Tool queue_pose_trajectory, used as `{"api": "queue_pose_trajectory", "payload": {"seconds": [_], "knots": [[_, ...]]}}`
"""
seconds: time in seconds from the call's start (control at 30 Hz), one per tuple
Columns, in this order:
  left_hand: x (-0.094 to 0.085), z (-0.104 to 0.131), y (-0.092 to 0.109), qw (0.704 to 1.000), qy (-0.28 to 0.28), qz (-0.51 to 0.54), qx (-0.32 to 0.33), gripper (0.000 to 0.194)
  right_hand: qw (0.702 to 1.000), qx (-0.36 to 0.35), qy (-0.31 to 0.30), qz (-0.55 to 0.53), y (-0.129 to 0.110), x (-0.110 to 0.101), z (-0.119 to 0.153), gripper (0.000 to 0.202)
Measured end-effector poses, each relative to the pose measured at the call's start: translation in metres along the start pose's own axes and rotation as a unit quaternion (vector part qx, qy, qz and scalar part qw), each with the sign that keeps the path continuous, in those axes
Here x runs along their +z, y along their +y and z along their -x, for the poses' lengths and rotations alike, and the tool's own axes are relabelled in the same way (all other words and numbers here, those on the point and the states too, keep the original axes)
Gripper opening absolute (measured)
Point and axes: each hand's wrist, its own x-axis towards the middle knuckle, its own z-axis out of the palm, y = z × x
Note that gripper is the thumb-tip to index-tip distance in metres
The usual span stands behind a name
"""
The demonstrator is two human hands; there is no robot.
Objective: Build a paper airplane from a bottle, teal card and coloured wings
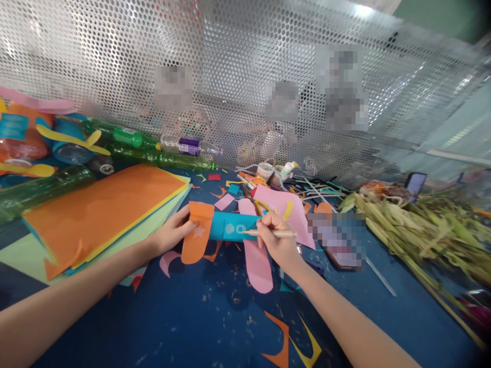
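Observation:
A paper model plane lies across the middle of the head view, with a blue body [219, 226], an orange piece [198, 244] at its left end and a long pink wing [258, 267] further right. My left hand [176, 231] is closed on the orange end, fingers on top and partly behind it. In my right hand [275, 237] is a beige marker [283, 234], its tip touching the blue paper. Pale round shapes are drawn on the blue, and a pale star shows on the orange.
Stacked coloured sheets [115, 204] lie at left, plastic bottles [130, 137] behind them. A perforated metal screen [238, 61] stands at the back, with blurred people beyond. Paper scraps [282, 340], scissors [263, 207], a phone [337, 245] and corn husks [406, 230] lie around.

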Motion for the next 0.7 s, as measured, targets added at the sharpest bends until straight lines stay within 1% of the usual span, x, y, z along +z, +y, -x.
{"api": "queue_pose_trajectory", "payload": {"seconds": [0.13, 0.3, 0.5, 0.7], "knots": [[-0.0002, 0.0002, -0.0029, 1.000, 0.004, -0.005, 0.001, 0.047, 1.000, -0.007, -0.001, -0.010, -0.0011, -0.0006, 0.0001, 0.028], [-0.0008, -0.0005, 0.0000, 1.000, -0.007, -0.010, 0.015, 0.046, 1.000, -0.015, -0.004, -0.006, -0.0018, -0.0010, 0.0002, 0.027], [-0.0010, -0.0003, 0.0003, 1.000, -0.012, -0.011, 0.008, 0.046, 1.000, -0.008, -0.017, -0.012, -0.0014, -0.0007, 0.0003, 0.027], [0.0002, -0.0007, 0.0015, 1.000, -0.011, -0.006, 0.024, 0.044, 1.000, -0.005, -0.023, -0.009, 0.0006, -0.0010, 0.0003, 0.026]]}}
